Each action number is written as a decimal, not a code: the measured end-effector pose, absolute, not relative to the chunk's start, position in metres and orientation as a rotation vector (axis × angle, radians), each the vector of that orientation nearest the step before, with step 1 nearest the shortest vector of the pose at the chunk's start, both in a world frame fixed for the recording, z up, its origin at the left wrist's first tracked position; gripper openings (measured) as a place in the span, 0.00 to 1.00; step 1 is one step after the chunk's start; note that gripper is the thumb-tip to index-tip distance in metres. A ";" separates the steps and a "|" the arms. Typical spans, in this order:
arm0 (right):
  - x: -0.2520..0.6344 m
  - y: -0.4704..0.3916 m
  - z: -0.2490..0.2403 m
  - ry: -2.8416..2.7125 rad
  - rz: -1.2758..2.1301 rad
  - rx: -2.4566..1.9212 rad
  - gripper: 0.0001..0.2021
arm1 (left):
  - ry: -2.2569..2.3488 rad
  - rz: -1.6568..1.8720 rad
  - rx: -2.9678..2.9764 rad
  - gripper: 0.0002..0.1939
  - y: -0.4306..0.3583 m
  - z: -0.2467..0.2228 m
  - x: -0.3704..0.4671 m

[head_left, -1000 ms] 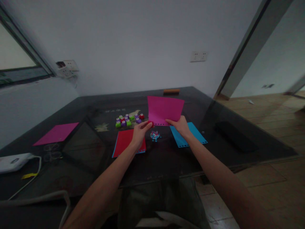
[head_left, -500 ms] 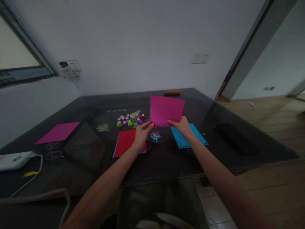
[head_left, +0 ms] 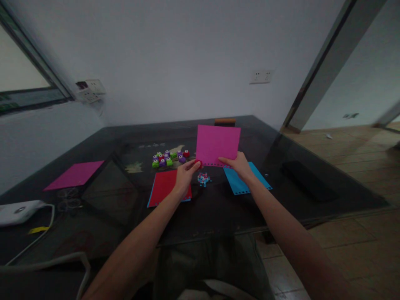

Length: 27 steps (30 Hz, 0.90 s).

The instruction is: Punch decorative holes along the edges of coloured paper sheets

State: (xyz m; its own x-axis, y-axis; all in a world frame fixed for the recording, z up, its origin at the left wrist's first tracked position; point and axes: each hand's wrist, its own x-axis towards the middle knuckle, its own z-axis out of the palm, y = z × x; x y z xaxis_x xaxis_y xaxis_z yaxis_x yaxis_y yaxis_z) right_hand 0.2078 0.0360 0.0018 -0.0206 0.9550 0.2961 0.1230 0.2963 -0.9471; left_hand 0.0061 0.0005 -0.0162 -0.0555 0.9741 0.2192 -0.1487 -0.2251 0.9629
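Observation:
A sheet of pink paper, with a row of punched holes along its lower edge, stands upright above the table. My right hand is closed on its lower right part, the thumb on the near face. At the lower left corner, my left hand is closed around a small red craft punch, mostly covered by the fingers. Beneath lies a little heap of punched paper bits in pink, blue and white. Red paper lies over blue near my left wrist, and a hole-edged blue sheet lies under my right forearm.
Several craft punches in green, purple and red are grouped behind the red paper. Another pink sheet lies left, near a white power strip. A black case lies right; a brown block is by the wall.
The pink sheet has turned slightly and its right side sits a little further left. Both hands keep their hold, and the view has shifted slightly.

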 end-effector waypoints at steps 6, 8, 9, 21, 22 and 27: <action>0.206 0.022 0.012 -1.446 1.258 -0.758 0.30 | 0.922 1.521 1.044 0.14 0.001 -0.014 0.005; 0.199 0.017 0.011 -1.510 1.345 -0.633 0.33 | 0.869 1.530 0.973 0.14 0.000 -0.011 0.005; 0.194 0.016 0.008 -1.533 1.367 -0.590 0.33 | 0.853 1.528 0.940 0.13 -0.001 -0.010 0.006; 0.142 0.019 -0.027 -1.227 0.934 -0.930 0.15 | 0.791 1.449 0.816 0.14 -0.006 -0.016 0.023; 0.142 0.019 -0.028 -1.225 0.916 -0.945 0.14 | 0.794 1.447 0.821 0.14 -0.006 -0.016 0.024; 0.144 0.022 -0.033 -1.232 0.847 -0.987 0.15 | 0.804 1.431 0.848 0.15 -0.007 -0.018 0.028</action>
